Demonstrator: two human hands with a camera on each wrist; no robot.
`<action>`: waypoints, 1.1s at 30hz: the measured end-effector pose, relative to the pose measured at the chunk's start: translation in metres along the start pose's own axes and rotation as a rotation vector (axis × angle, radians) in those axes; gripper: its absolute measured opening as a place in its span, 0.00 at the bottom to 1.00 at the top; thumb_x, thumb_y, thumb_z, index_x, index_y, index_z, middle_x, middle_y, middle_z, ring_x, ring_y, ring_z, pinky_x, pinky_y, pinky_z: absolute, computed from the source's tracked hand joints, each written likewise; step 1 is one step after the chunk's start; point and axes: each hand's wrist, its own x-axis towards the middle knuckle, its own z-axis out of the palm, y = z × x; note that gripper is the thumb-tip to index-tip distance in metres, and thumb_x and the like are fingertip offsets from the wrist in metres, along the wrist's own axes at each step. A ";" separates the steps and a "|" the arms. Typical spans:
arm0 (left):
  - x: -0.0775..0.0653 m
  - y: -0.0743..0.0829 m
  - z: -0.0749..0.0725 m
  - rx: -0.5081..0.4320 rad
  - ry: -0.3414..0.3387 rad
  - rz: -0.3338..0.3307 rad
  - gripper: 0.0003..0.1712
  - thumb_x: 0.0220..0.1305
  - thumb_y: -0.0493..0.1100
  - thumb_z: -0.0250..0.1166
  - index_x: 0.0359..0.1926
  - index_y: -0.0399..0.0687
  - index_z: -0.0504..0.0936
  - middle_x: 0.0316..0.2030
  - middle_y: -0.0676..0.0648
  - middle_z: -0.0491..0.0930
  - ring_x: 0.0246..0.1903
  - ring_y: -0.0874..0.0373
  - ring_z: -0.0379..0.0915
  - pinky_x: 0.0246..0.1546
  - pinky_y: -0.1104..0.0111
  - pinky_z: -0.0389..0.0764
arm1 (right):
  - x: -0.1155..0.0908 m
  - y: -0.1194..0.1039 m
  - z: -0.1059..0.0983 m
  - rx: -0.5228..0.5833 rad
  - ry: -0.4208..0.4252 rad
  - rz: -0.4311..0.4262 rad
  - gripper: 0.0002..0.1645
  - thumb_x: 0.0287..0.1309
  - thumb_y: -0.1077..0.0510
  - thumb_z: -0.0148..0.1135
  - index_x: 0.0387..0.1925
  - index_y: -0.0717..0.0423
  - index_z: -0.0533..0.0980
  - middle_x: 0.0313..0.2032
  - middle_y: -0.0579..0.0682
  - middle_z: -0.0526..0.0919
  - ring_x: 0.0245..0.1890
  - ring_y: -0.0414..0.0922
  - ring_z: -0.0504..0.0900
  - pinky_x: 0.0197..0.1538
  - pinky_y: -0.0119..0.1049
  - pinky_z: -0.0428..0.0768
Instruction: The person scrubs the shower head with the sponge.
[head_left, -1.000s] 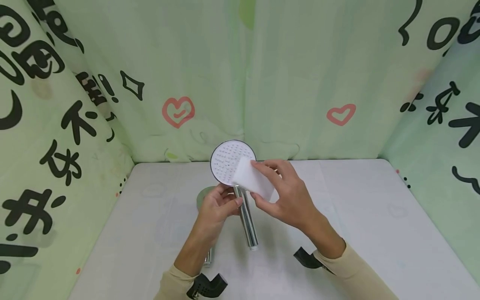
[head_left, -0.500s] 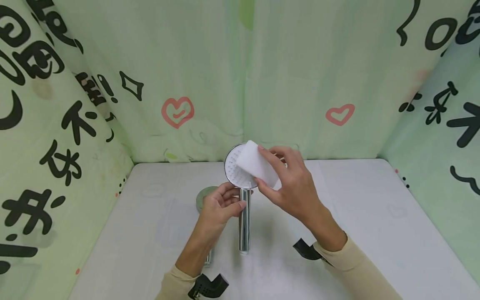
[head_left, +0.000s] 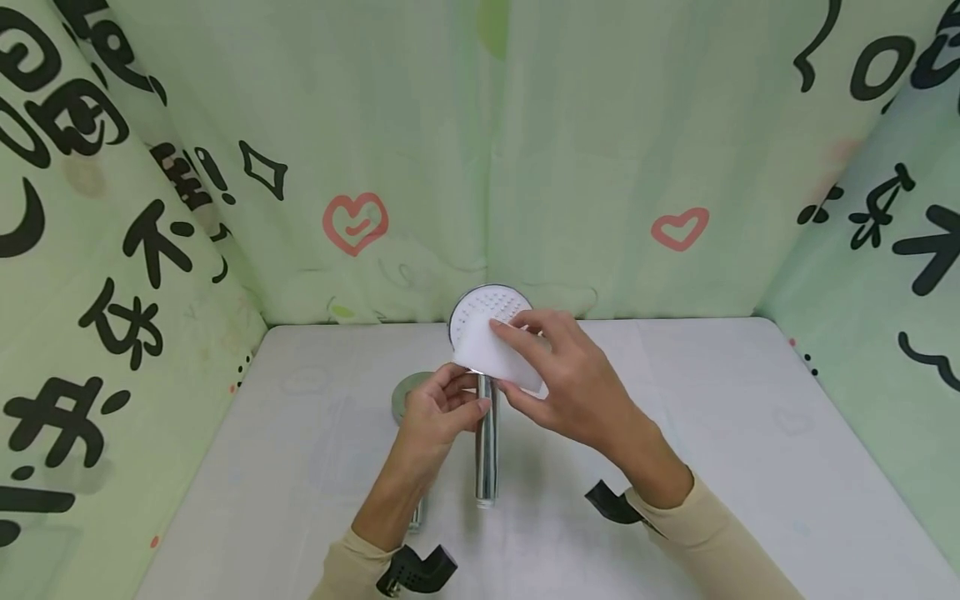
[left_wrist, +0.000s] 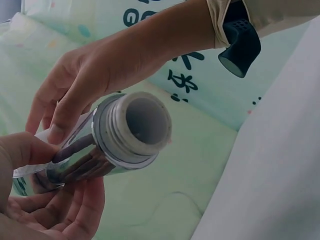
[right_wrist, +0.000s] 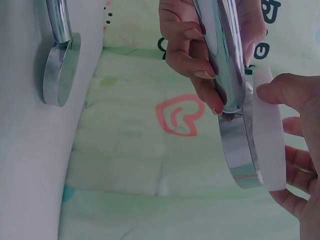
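My left hand [head_left: 442, 412] holds a chrome shower head [head_left: 487, 450] by the top of its handle, thumb in front and fingers behind. The handle points down toward me and the white nozzle face is turned to me. A white sponge block [head_left: 491, 354] is pinched between the thumb and fingers of my right hand [head_left: 577, 383]. It lies flat against the lower part of the nozzle face, hiding those nozzles. In the right wrist view the sponge [right_wrist: 269, 135] meets the face along the rim. The handle's threaded, hollow end [left_wrist: 145, 122] shows in the left wrist view.
A second chrome shower head [right_wrist: 62, 75] lies on the white table [head_left: 300, 467], behind my left hand and partly covered by it in the head view. Green printed curtains [head_left: 585, 167] enclose the table at the back and sides.
The shower head has shifted right and its handle has swung from slanted to nearly straight. The sponge first slid up over the nozzle face, then back down to its lower part.
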 end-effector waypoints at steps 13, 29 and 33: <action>-0.001 -0.002 -0.004 -0.015 -0.022 0.020 0.29 0.66 0.32 0.66 0.67 0.41 0.71 0.48 0.41 0.81 0.40 0.55 0.78 0.37 0.70 0.84 | 0.003 0.002 0.000 0.012 -0.045 -0.103 0.36 0.54 0.52 0.73 0.65 0.49 0.76 0.56 0.55 0.77 0.54 0.52 0.75 0.51 0.41 0.80; -0.002 0.001 -0.003 -0.038 -0.052 0.022 0.30 0.66 0.31 0.64 0.68 0.38 0.69 0.55 0.36 0.79 0.42 0.55 0.78 0.35 0.71 0.83 | 0.015 0.008 -0.006 -0.022 0.064 -0.032 0.35 0.53 0.53 0.73 0.64 0.53 0.76 0.56 0.58 0.76 0.53 0.56 0.74 0.45 0.44 0.82; -0.002 0.002 -0.003 -0.053 -0.061 0.020 0.31 0.66 0.30 0.64 0.68 0.37 0.68 0.55 0.35 0.79 0.42 0.56 0.79 0.35 0.72 0.83 | 0.020 0.010 -0.009 -0.015 0.104 -0.011 0.36 0.53 0.54 0.74 0.65 0.54 0.76 0.56 0.59 0.76 0.53 0.57 0.74 0.46 0.46 0.80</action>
